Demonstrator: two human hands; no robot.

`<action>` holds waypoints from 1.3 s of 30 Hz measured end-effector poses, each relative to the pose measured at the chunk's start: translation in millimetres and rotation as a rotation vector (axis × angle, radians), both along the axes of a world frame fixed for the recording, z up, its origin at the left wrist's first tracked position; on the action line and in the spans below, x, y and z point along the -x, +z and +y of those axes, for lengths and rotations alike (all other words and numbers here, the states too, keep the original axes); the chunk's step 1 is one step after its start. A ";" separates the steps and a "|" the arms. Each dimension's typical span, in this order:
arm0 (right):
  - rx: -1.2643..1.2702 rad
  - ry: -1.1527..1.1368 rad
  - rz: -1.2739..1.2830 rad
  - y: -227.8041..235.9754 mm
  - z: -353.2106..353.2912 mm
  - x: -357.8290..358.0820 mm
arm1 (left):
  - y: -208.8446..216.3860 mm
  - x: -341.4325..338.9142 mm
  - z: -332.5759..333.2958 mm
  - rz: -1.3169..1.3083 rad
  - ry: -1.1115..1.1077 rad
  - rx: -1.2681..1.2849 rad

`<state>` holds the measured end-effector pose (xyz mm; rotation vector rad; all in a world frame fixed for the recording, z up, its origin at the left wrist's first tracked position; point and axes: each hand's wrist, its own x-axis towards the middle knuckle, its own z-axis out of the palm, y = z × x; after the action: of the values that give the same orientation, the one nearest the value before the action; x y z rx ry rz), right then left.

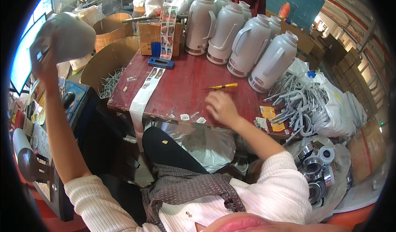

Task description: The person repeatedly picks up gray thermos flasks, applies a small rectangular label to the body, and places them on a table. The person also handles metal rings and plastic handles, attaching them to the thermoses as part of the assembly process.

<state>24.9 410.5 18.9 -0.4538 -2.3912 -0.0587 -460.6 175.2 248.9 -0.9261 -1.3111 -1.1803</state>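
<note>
A pale grey flask-like body (72,36) is gripped in the left hand (46,65), raised off to the left of the red surface (185,83); its far side and mouth do not show clearly, so I cannot tell whether it has a handle. The right hand (224,109) is over the near edge with fingers loosely bent and a little apart, no object visible in it, just short of a yellow-handled screwdriver (222,86). A cluster of grey vacuum flasks (226,34) stands at the far right of the surface; the front ones carry handles and a brownish band near the foot, so they look largely made up, though their mouths show no stoppers or lids. A label strip (148,89) runs over the near edge, its lower stretch bare, which suggests that a good share of its labels is used, while more hang by a cardboard box (150,38). Much material looks unused: loose grey handles (295,102) heaped beside a white plastic bag (340,108), metal and grey collars (315,164) in a clear bag below, and thin rods (111,82) in a cardboard drum (95,71). The flasks and handle heap crowd the right side, a blue-black tool (161,63) sits across the strip, and paper scraps (268,112) litter the near right; a co-worker (251,3) is beyond.
</note>
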 end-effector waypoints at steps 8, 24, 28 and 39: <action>0.791 -0.081 -0.649 -231.8 -62.5 33.2 | -100.2 -152.9 -170.4 0.108 -0.158 0.101; 1.123 -0.075 -0.160 -221.6 -32.0 24.2 | -253.4 -244.0 -157.0 -0.487 -0.491 0.872; 1.556 0.373 0.195 -134.9 -119.1 19.5 | -225.4 -245.6 -159.3 -0.470 -0.558 0.797; 0.137 0.453 0.004 -118.0 -150.8 42.0 | -174.0 -276.8 -190.8 -0.298 -0.548 0.752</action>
<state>-17.1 259.7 -99.1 0.0341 -2.4455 0.3104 -183.8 -15.7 74.9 -1.7874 -1.8677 -1.2749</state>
